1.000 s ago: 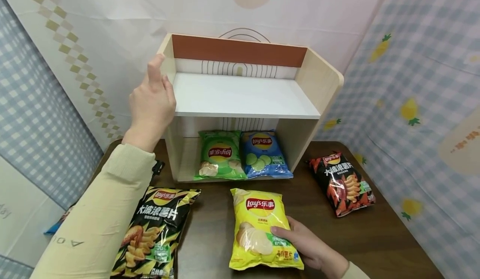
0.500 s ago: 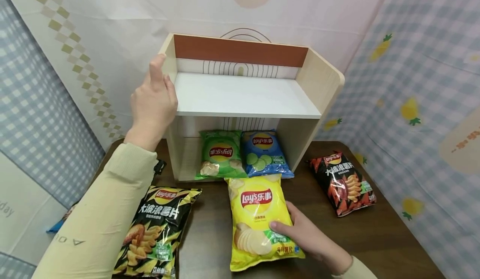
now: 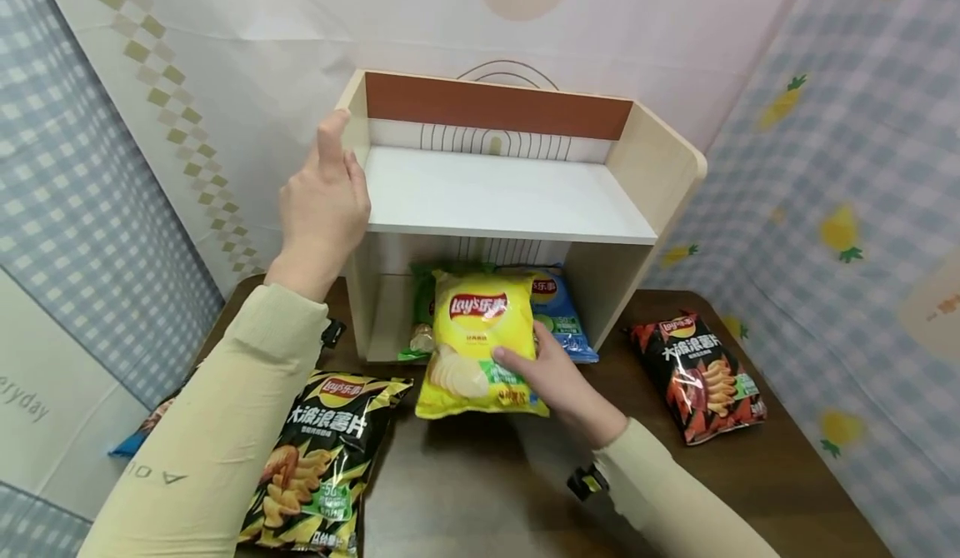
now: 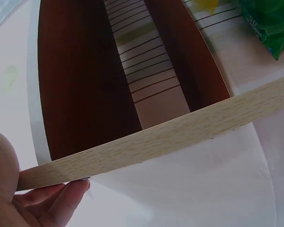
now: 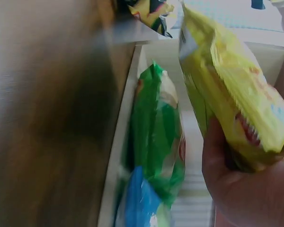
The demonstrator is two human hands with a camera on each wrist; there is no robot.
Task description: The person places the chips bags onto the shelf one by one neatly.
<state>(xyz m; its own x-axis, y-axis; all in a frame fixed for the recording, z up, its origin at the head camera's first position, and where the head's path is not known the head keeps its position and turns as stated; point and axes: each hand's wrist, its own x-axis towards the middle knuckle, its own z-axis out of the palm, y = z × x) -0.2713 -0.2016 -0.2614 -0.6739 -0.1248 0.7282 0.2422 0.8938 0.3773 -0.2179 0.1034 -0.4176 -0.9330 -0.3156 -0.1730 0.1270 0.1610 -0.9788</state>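
My right hand [image 3: 558, 379] grips a yellow bag of potato chips [image 3: 480, 325] by its right side, thumb on the printed front. The bag is raised off the table, before the lower compartment of a small two-tier shelf [image 3: 495, 196]. Behind it, a green chip bag [image 3: 422, 308] and a blue chip bag [image 3: 567, 316] lie side by side in that compartment, partly covered. My left hand [image 3: 322, 208] holds the upper part of the shelf's left side panel. In the left wrist view, the thumb and fingers [image 4: 68, 201] lie on opposite faces of the panel [image 4: 146, 135].
A black-and-yellow chip bag [image 3: 315, 458] lies on the brown table [image 3: 465, 491], front left, beside my left sleeve [image 3: 225, 425]. At the right lies a black-and-red chip bag [image 3: 701, 379]. A partly hidden blue-and-red packet [image 3: 138, 437] shows at the far left. Cloth backdrops surround the table.
My right hand has lifted the yellow chip bag and carried it forward to the lower compartment, where it now overlaps the green and blue bags. The left hand keeps its hold.
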